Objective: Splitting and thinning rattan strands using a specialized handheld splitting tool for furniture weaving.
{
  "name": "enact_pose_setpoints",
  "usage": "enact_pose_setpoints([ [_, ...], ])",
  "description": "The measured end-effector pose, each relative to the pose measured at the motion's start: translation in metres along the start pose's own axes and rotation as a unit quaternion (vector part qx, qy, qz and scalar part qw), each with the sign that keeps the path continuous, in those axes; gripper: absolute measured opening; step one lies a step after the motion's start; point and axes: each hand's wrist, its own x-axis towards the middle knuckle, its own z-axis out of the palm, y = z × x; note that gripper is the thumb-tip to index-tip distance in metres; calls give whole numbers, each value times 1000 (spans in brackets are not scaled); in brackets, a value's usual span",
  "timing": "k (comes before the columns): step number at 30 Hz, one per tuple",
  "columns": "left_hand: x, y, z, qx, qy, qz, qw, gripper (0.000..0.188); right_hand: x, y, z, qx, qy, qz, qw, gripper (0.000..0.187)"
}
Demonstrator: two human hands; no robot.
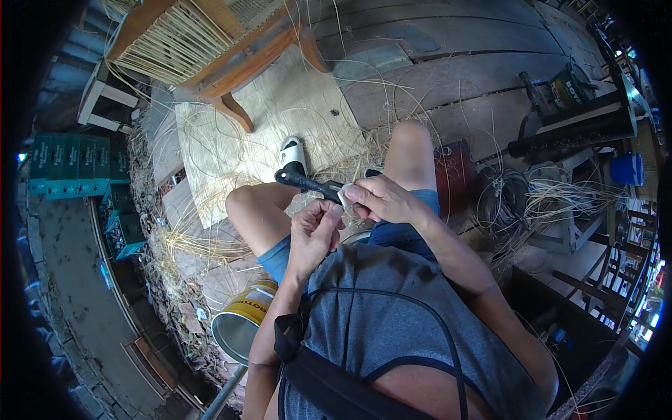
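Note:
In front of my lap, between my knees, my two hands are close together. My right hand point(378, 199) is closed around the near end of a long black tool point(308, 182), whose rounded far end points left; its exact kind does not show. A small white piece point(343, 196), perhaps cloth or tape, is at the tool's near end by my right fingertips. Just left of it, my left hand point(315, 227) is closed with thumb and fingers pinched together. What it pinches, if anything, is hidden.
A wooden chair point(210, 56) with woven cane strands stands ahead on a pale board point(280, 98). Loose strands point(203, 241) litter the floor. A yellow-white bucket point(238, 322) is by my left leg. Coiled strands point(504, 196) and a red box point(455, 175) lie right. Green crates point(77, 164) stand left.

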Motion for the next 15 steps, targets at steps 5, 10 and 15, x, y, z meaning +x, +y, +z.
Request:
enact_pose_setpoints([
  [5,8,-16,-8,27,19,28,999,22,3,-3,12,-101,25,-15,994,44],
  [10,8,-16,-7,59,62,61,994,23,3,-4,26,-97,96,-33,990,38],
  [15,6,-8,-7,102,30,65,992,21,3,2,28,-187,124,-128,966,36],
])
